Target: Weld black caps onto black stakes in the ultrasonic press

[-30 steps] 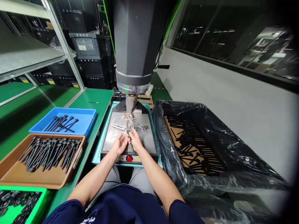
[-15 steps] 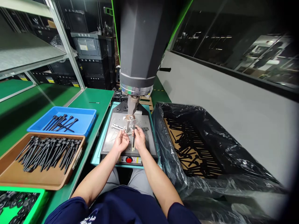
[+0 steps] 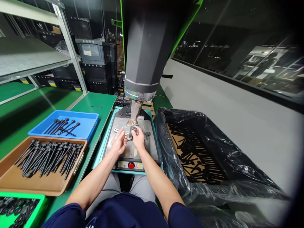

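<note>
Both hands are over the metal plate (image 3: pixel 123 148) of a press-like machine, just below its tip (image 3: pixel 136 109). My left hand (image 3: pixel 119 141) is at the left of the small fixture (image 3: pixel 132 123), its fingers closed; whatever they pinch is too small to name. On the fixture's right side, my right hand (image 3: pixel 138 138) pinches a small black part (image 3: pixel 134 129) near its top. The lower end of that part is hidden or too small to make out.
Left are a blue tray (image 3: pixel 91 130) and a brown tray (image 3: pixel 11 185) with black stemmed parts, and a green tray (image 3: pixel 42 202) with black pieces. A plastic-lined bin (image 3: pixel 237 152) with similar stemmed parts stands right. A red button (image 3: pixel 131 165) is at the machine's front.
The long black part that hung below my right hand no longer shows there. My right hand has shifted slightly up and left, and my left hand slightly left. The view has shifted a little.
</note>
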`<action>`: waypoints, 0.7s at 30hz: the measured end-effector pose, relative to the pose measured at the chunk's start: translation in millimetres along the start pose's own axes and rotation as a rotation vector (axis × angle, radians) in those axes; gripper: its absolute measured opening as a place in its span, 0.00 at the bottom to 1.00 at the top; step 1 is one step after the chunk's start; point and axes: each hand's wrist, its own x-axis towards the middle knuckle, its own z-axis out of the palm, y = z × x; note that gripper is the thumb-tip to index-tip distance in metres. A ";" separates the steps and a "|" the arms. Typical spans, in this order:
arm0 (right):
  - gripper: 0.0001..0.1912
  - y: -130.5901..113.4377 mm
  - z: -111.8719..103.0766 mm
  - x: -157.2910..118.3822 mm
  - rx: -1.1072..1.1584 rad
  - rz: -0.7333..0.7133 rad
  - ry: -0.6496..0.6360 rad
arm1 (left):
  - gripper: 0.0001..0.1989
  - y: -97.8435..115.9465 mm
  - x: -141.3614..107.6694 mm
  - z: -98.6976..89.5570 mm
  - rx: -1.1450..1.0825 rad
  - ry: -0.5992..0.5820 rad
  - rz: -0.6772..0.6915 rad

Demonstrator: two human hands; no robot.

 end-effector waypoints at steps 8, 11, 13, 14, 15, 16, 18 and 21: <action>0.13 -16.8 -8.0 31.3 -0.128 -0.190 0.128 | 0.36 7.9 11.2 4.9 0.162 -0.071 0.079; 0.12 -11.1 -5.9 40.0 -0.014 -0.147 0.061 | 0.38 10.2 16.5 6.2 0.173 -0.075 0.085; 0.12 -6.6 -3.1 44.4 0.067 -0.122 0.026 | 0.40 12.2 20.0 6.5 0.170 -0.080 0.086; 0.13 -4.7 -1.2 46.5 0.097 -0.109 0.014 | 0.40 13.1 21.7 6.6 0.167 -0.085 0.085; 0.13 -3.1 0.9 48.7 0.121 -0.092 0.011 | 0.41 14.0 23.4 6.8 0.164 -0.088 0.086; 0.14 -1.7 3.4 51.2 0.137 -0.070 0.012 | 0.41 14.8 24.9 7.0 0.163 -0.090 0.089; 0.16 0.5 8.5 56.7 0.161 -0.014 0.007 | 0.41 16.1 27.6 7.4 0.161 -0.090 0.102; 0.18 3.1 13.4 64.3 0.206 0.092 -0.026 | 0.41 17.7 30.8 7.1 0.166 -0.094 0.108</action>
